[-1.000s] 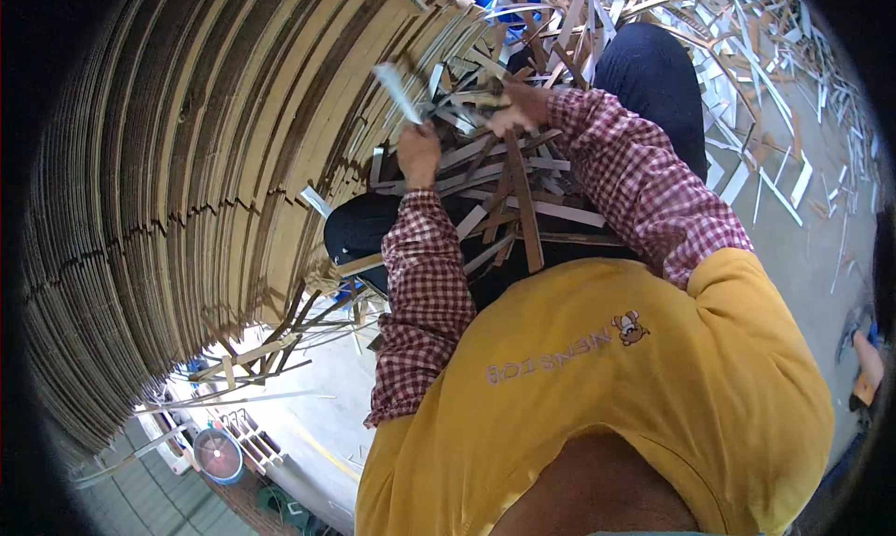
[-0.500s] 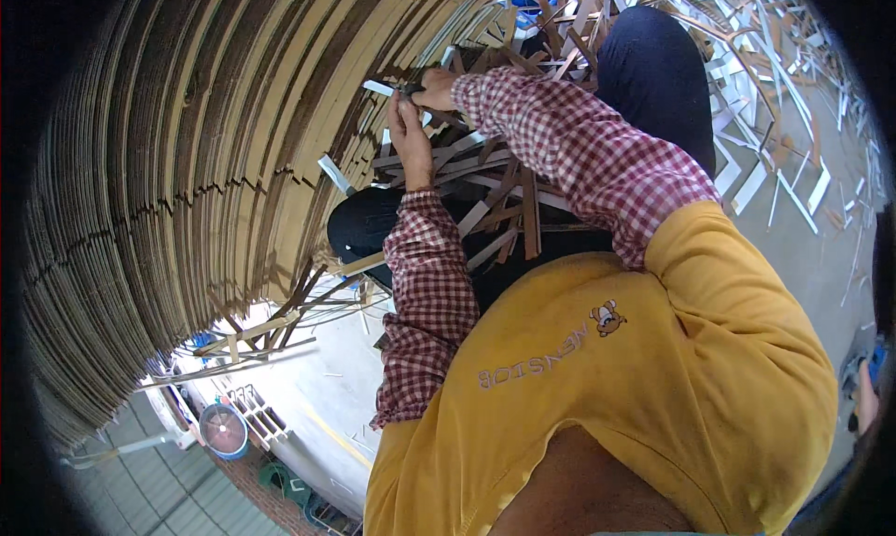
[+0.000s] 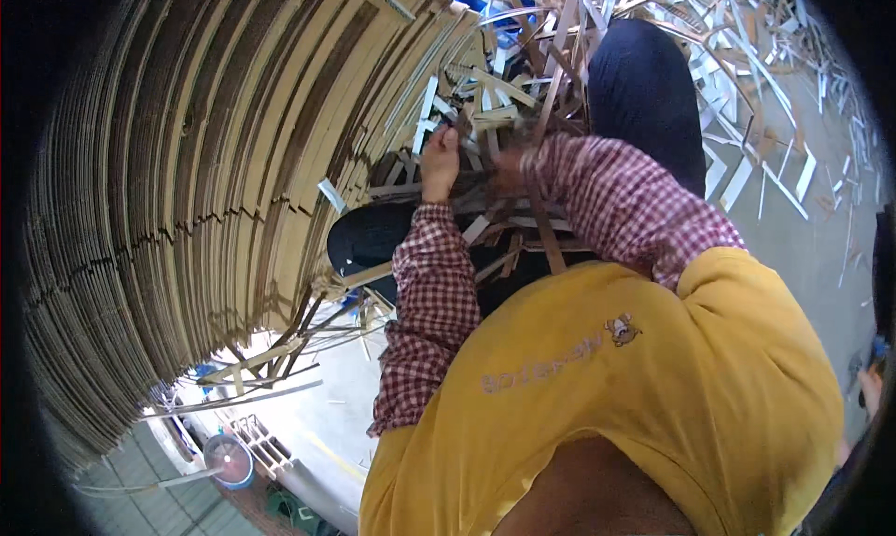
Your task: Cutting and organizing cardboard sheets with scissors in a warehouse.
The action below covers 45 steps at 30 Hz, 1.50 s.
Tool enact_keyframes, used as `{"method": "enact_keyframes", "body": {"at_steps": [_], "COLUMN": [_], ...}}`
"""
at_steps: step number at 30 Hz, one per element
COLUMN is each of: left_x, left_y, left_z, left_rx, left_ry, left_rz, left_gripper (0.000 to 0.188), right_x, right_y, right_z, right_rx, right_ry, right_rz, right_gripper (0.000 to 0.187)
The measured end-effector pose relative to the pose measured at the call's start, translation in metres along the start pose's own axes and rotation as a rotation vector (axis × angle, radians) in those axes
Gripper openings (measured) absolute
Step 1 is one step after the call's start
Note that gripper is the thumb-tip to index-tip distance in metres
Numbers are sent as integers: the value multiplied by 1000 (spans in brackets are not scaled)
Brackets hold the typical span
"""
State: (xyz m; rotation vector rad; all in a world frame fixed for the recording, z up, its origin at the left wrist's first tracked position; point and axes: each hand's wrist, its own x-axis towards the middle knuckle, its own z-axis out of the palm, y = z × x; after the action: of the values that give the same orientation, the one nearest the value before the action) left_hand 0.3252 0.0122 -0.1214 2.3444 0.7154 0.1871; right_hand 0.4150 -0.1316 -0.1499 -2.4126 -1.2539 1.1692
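Observation:
My left hand (image 3: 439, 165) is closed beside the tall stack of cardboard sheets (image 3: 224, 153), thumb uppermost. Something small and dark shows at its fingertips, too unclear to name. To its right, over my lap, my right hand (image 3: 508, 174) is smeared by motion, so its fingers and anything in them cannot be made out. Loose cardboard strips (image 3: 546, 228) lie around and under both hands, across my dark-trousered legs. A pale strip (image 3: 426, 106) stands out just beyond my left hand, by the stack's edge.
More cut strips and offcuts (image 3: 747, 88) cover the floor ahead and to the right. My bent right knee (image 3: 644, 88) rises beside them. At lower left are a round blue-rimmed tub (image 3: 229, 461) and long strips (image 3: 252, 396). Part of another person (image 3: 870, 387) shows at the right edge.
My hands were together at the stack's edge and have come apart. The right has swung right and nearer to me; the left has shifted slightly right and nearer.

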Motion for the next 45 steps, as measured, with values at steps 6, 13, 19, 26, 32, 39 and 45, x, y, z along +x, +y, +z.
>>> {"method": "enact_keyframes", "body": {"at_steps": [6, 13, 19, 26, 32, 39, 45], "left_x": [7, -1, -1, 2, 4, 4, 8], "left_y": [-18, -1, 1, -4, -3, 2, 5], "left_z": [-8, -10, -10, -5, -4, -4, -5], "left_rx": [-497, -686, -699, -644, -636, -580, -502], "left_ry": [194, 218, 186, 165, 183, 197, 180], "left_rz": [-101, -98, -137, -148, -109, -119, -133], "left_gripper": [36, 38, 39, 37, 41, 40, 41], "right_x": [20, 35, 38, 44, 74, 84, 79], "right_y": [2, -28, 1, 20, 17, 16, 1], "right_z": [-84, -125, -104, -93, -80, -81, -68], "right_rx": [393, 558, 619, 614, 733, 640, 654], "right_ry": [259, 343, 331, 146, 97, 180, 294], "right_rz": [-69, -88, -10, -22, 21, 20, 85], "right_gripper": [50, 49, 52, 70, 55, 53, 49]}}
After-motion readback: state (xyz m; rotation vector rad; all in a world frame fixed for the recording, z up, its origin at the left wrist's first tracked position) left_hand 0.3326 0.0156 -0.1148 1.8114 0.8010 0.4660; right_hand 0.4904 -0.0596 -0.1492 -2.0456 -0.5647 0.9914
